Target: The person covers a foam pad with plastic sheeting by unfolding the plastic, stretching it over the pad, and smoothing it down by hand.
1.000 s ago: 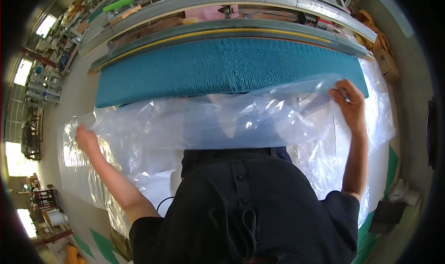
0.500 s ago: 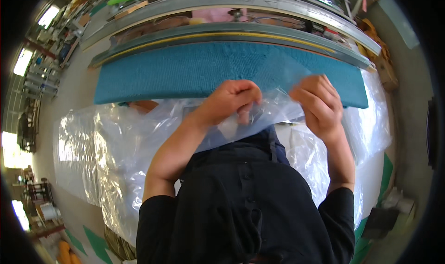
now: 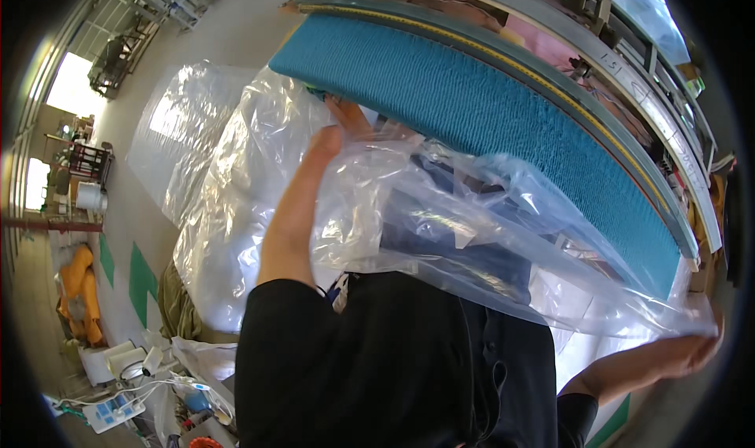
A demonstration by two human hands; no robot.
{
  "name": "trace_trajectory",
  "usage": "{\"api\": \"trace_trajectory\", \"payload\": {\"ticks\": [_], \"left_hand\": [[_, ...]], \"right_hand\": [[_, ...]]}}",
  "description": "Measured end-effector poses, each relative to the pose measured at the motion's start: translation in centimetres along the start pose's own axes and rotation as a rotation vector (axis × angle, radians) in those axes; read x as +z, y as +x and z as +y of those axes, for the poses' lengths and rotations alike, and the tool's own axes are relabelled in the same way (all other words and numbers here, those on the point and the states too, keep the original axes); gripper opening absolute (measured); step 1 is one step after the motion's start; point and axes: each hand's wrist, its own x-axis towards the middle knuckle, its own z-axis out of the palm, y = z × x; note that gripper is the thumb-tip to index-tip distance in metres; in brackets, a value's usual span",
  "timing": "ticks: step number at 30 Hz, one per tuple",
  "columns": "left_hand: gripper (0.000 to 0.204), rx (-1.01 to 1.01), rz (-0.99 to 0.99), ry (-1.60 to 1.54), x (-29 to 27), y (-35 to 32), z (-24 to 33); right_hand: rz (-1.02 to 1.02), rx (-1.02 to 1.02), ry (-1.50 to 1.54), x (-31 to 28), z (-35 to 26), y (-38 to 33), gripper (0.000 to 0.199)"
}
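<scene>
A large sheet of clear plastic film (image 3: 472, 236) is stretched across my front between both hands. My left hand (image 3: 334, 134) is raised and grips one end of the film near the left end of a teal knitted fabric panel (image 3: 487, 110). My right hand (image 3: 692, 346) is far out at the lower right and pinches the other end of the film. More of the crinkled film (image 3: 228, 204) hangs down on my left. The teal panel lies along a long grey machine bed (image 3: 550, 78).
A rack of frames and rails (image 3: 653, 71) runs behind the teal panel. The grey floor (image 3: 118, 236) on the left has green markings, a yellow object (image 3: 79, 291), white rolls (image 3: 118, 361) and a power strip (image 3: 114, 413). A trolley (image 3: 86, 161) stands farther off.
My hands were together at the middle of the film half a second ago; now they have pulled wide apart, left hand up, right hand far right. My head has turned left.
</scene>
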Motion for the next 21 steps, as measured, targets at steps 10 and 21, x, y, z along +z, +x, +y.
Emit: {"api": "trace_trajectory", "payload": {"ticks": [10, 21], "left_hand": [[0.052, 0.613, -0.678, -0.872, -18.8, -18.7, 12.4], [0.04, -0.24, 0.201, 0.046, 2.3, -18.1, -8.2]], "right_hand": [[-0.45, -0.056, 0.208, 18.7, -5.3, -2.1, 0.019], [-0.255, 0.1, -0.019, 18.3, 5.1, 6.1, 0.025]]}}
